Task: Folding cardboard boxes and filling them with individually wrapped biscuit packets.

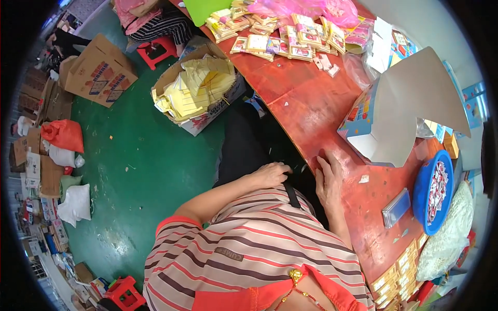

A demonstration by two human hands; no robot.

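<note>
My left hand (273, 174) lies on my lap over dark trousers (241, 150), its fingers curled in and no object showing in them. Beside its fingertips a black strap (292, 196) hangs from my waist. On the near edge of the red table (306, 116) rests my right hand (330, 181), fingers stretched out and slightly apart, holding nothing. A small pale scrap (364, 179) lies on the tabletop to its right. Further right is a flat clear plastic case (397, 208). Past the right hand stands an open display carton (386, 119) with its grey lid raised.
Small yellow packs (259, 44) pile up at the table's far end by pink plastic (332, 9). A blue basin (419, 194) of small sachets stands right, near more packs (397, 274). Left of the table, a carton (194, 124) holds yellow sheets. A person (155, 23) sits beyond.
</note>
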